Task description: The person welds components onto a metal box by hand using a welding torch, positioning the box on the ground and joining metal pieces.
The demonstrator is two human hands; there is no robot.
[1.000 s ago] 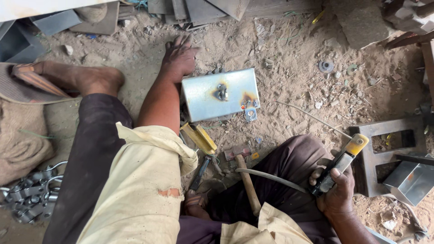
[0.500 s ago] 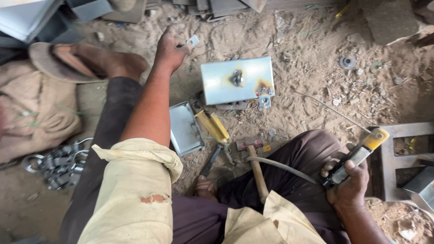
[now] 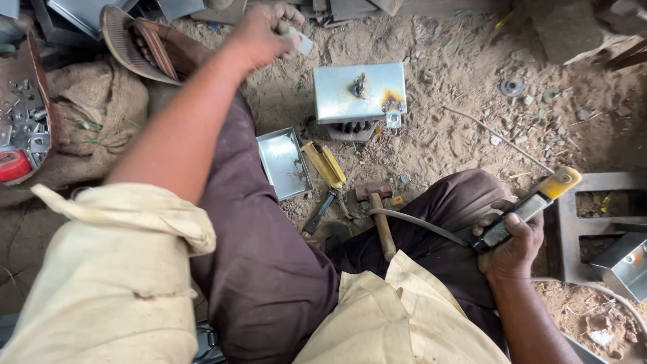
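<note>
Left hand (image 3: 259, 34) pinching small metal tab (image 3: 303, 44), raised above dirt, up-left of metal box (image 3: 359, 93). Right hand (image 3: 512, 246) clenched on electrode holder (image 3: 529, 207), resting on thigh. Best to seat tab flush against box, fingers clear of joint.

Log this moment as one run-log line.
left hand: pinching small metal piece | right hand: gripping electrode holder | metal box: on ground

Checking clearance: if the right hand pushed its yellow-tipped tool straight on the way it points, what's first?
Probably the grey metal frame beside the right hand; the tool's yellow tip already overlaps its edge, depth unclear.
</note>
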